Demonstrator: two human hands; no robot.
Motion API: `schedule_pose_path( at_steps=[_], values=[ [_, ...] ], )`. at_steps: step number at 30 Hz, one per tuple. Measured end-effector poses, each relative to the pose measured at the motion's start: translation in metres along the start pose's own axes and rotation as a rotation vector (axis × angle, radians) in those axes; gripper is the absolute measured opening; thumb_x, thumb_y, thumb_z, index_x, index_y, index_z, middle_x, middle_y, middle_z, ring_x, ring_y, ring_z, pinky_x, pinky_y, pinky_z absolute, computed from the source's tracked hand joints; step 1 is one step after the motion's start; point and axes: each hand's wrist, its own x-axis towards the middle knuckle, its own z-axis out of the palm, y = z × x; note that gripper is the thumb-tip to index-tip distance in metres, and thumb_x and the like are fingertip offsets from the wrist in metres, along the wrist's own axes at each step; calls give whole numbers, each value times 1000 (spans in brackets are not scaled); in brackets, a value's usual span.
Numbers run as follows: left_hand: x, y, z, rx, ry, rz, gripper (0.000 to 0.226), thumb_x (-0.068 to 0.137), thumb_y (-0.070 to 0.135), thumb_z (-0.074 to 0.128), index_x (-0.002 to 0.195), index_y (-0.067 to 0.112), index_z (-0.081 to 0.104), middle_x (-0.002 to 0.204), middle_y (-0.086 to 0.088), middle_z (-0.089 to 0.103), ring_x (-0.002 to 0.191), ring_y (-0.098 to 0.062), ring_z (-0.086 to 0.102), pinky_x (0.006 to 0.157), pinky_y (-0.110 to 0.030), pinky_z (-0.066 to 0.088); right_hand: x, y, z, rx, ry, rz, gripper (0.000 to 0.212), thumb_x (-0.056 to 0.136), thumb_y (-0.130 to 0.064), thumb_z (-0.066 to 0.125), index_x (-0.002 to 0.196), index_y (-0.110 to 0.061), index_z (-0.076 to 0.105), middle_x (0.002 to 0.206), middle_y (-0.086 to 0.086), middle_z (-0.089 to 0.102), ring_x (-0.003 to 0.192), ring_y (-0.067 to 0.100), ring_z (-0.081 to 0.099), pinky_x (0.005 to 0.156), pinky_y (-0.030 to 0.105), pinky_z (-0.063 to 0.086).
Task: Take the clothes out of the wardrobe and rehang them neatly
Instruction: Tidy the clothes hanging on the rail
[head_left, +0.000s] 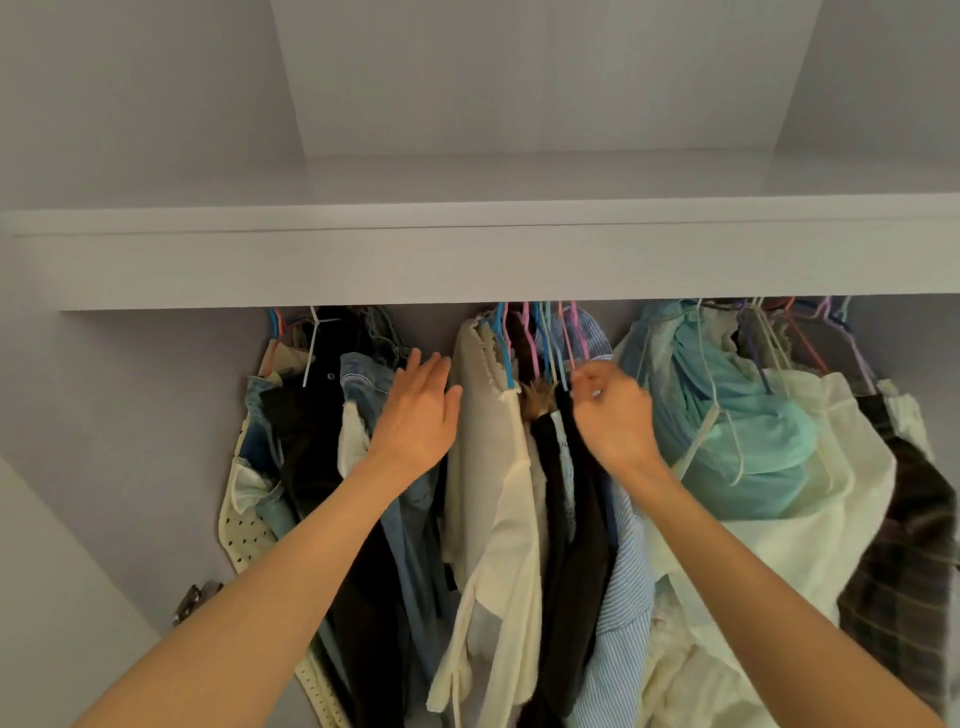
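Middle bunch of clothes hanging at frame centre under the white shelf, on blue and pink hangers packed tight together. Left hand flat and open, fingers straight, pressing between the denim at left and the cream garment. Right hand curled at the hanger necks, seemingly pinching one, though blurred. Judged an early taking-out step: parting the bunch. Next, probably lifting a hook clear without dragging neighbours. Teal garment bunched at right.
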Motion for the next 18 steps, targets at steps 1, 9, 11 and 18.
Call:
schedule_pose_path(
  at_steps=[1, 9, 11, 18],
  values=[
    [6, 9, 2, -113, -52, -43, 51, 101, 27, 28, 145, 2, 20, 154, -13, 18, 144, -23, 3, 116, -34, 4, 9, 7, -6, -32, 23, -25, 23, 95, -12, 45, 109, -4, 61, 97, 9, 61, 86, 20, 54, 68, 16, 32],
    [43, 52, 49, -521, -145, -119, 56, 100, 23, 31, 149, 12, 6, 155, -7, 14, 141, -20, 17, 115, -32, 15, 68, 44, 14, 183, -337, 173, 52, 101, -35, 29, 149, -19, 14, 156, 0, 17, 142, 16, 17, 113, 26, 12],
    [47, 49, 58, -538, -121, -125, 55, 100, 22, 32, 149, 15, 10, 154, -6, 19, 139, -19, 23, 114, -31, 19, 74, 49, 22, 253, -331, 178, 51, 101, -36, 29, 149, -23, 14, 155, -2, 19, 142, 16, 18, 113, 27, 13],
    [79, 48, 66, -567, -55, -133, 57, 102, 22, 26, 148, 9, -5, 157, -5, -3, 143, -14, 1, 114, -22, 1, 103, 47, 38, 587, -339, 44, 47, 102, -11, 28, 147, -18, 20, 151, -8, 26, 130, -4, 29, 107, 12, 20]
  ],
)
